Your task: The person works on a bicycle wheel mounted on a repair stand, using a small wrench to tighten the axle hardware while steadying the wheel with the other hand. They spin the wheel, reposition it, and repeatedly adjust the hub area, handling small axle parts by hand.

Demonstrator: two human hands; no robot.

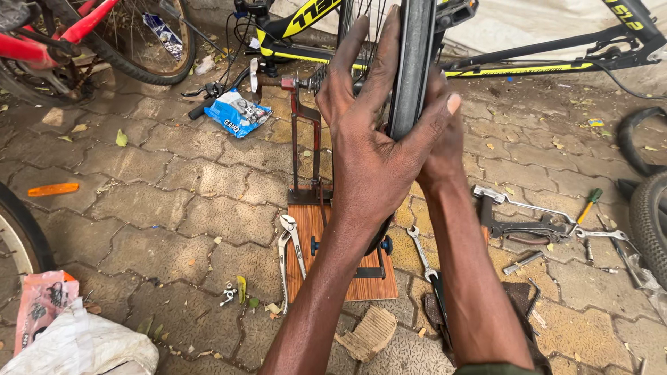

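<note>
A black bicycle tyre [411, 69] at twelve o'clock is gripped by the left hand [372, 132]; the right hand [445, 139], partly hidden, seemingly clasps it too.

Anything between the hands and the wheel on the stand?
Nothing visible. Both hands are already on the tyre: the left hand wraps it from the left, and the right hand presses from the right, behind the rim. The stand sits beside the wheel, not between it and the hands.
</note>
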